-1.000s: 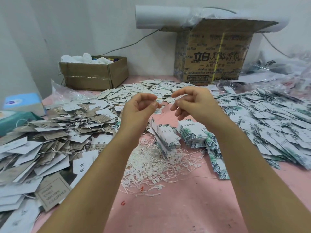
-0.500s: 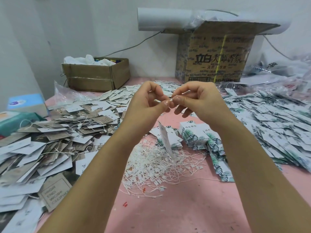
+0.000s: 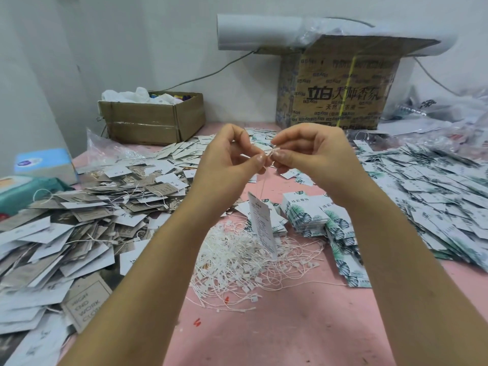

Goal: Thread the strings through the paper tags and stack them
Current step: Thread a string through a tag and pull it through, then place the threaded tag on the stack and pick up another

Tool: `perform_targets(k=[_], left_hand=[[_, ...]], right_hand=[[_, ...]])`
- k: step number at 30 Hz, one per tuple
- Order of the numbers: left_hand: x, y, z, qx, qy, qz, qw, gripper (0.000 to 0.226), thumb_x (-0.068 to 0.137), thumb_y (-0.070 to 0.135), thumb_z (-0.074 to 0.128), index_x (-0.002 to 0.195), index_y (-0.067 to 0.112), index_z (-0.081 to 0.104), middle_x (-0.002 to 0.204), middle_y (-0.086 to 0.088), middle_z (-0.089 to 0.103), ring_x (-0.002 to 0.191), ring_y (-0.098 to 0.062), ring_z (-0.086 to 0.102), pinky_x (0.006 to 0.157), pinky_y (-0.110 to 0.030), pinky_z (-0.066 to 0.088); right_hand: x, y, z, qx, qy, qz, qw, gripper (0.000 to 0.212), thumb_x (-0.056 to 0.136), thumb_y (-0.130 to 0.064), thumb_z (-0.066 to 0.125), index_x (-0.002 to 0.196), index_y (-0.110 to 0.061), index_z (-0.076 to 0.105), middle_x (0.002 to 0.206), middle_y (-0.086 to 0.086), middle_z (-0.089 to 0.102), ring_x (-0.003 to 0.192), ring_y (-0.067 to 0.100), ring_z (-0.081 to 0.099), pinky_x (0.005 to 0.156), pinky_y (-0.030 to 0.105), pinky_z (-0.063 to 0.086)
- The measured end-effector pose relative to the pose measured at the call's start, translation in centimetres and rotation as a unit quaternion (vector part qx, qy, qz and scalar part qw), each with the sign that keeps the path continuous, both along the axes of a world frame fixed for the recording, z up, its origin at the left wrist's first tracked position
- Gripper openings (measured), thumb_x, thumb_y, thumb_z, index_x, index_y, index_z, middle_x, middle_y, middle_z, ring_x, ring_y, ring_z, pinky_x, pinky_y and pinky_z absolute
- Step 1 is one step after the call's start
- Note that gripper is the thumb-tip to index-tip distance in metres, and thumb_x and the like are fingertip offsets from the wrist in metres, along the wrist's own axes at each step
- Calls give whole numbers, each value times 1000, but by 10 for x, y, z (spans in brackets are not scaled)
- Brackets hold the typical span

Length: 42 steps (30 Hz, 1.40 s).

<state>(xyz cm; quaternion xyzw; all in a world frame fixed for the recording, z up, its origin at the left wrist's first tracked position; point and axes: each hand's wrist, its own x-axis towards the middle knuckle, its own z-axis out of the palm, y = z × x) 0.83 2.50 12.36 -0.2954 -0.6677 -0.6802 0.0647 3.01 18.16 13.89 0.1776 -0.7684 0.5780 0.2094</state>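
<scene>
The pink counter [image 3: 290,326] carries everything. A broad heap of strung tags [image 3: 79,220] spreads from eight to ten o'clock, and a heap of leaf-printed tags [image 3: 435,202] fills the side from two to four o'clock. At the centre lies the pile of loose strings [image 3: 237,260], with short stacks of tags [image 3: 303,212] just beside it at three o'clock.

Above the pile, toward twelve o'clock, the left hand [image 3: 227,159] and right hand [image 3: 311,154] meet fingertip to fingertip. Each grip is closed to a fine pinch of thumb and forefinger, the other fingers curled loosely. Between them they hold the top of one string [image 3: 263,180], which runs straight down toward six o'clock. One paper tag [image 3: 261,223] hangs from it, edge-on, its lower end close over the pile; whether it touches cannot be told.

The threading of this tag appears done, and the step in hand looks like the joining of the string's two ends. Whether the ends have locked cannot be told; they are too small. The next move likely calls for a firm press of the pinched ends together, then laying the tag on the heap at nine o'clock.
</scene>
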Motion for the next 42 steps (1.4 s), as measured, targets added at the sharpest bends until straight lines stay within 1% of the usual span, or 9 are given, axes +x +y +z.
perform_targets(k=[4,9,14,17,22,26,30,36,42], left_hand=[[2,0,2,-15,10,15,1000,32,86,-8,59,77,16,39,71,2,65,71,-19,64,77,-42,52],[4,0,2,-28,11,27,999,34,85,-8,59,77,17,38,72,3,64,69,-19,62,81,-50,51],[6,0,3,-39,18,39,998,34,85,-7,60,77,17,37,73,3,64,69,-20,61,81,-51,50],[6,0,2,-55,29,52,997,35,85,-6,61,76,18,37,74,1,64,69,-20,63,81,-51,51],[6,1,1,-87,57,75,992,37,84,-2,64,74,21,37,82,-9,67,79,-34,66,77,-54,52],[6,0,1,-109,80,90,987,39,83,-2,65,74,24,37,83,-11,67,77,-29,66,74,-52,52],[6,0,2,-102,78,87,988,38,83,-1,65,75,24,38,86,-15,66,79,-33,66,74,-55,51],[6,0,1,-83,65,85,991,37,83,-2,65,75,24,39,83,-12,66,77,-34,65,74,-56,52],[4,0,-1,-81,59,79,992,37,83,-3,64,75,23,39,79,-7,67,74,-26,66,76,-53,53]], right_hand=[[1,0,1,26,11,2,1000,18,77,8,65,78,-10,66,66,6,67,56,11,62,60,24,56],[0,-1,1,43,-7,8,999,19,80,7,63,76,-12,65,57,-6,66,52,6,57,54,19,50],[2,-2,1,52,-17,10,998,15,83,4,62,78,-9,64,70,11,64,54,7,55,55,21,50],[2,-2,1,54,-26,12,998,14,85,4,61,78,-8,64,68,8,63,54,7,54,54,21,48],[0,-1,-1,63,-35,13,997,15,85,4,60,78,-8,64,61,2,61,54,7,54,52,20,46],[-2,-2,-2,53,-36,17,998,16,85,2,61,76,-10,65,60,1,62,54,9,54,51,20,46],[-2,0,-2,33,-38,31,998,17,85,2,61,76,-11,66,58,-5,64,53,8,54,50,20,46],[-2,1,-2,28,-38,36,998,18,85,2,61,75,-11,66,58,-4,63,53,9,54,51,21,47],[-2,0,-3,18,-38,38,998,17,84,2,61,75,-11,65,59,-4,65,52,8,54,51,20,48]])
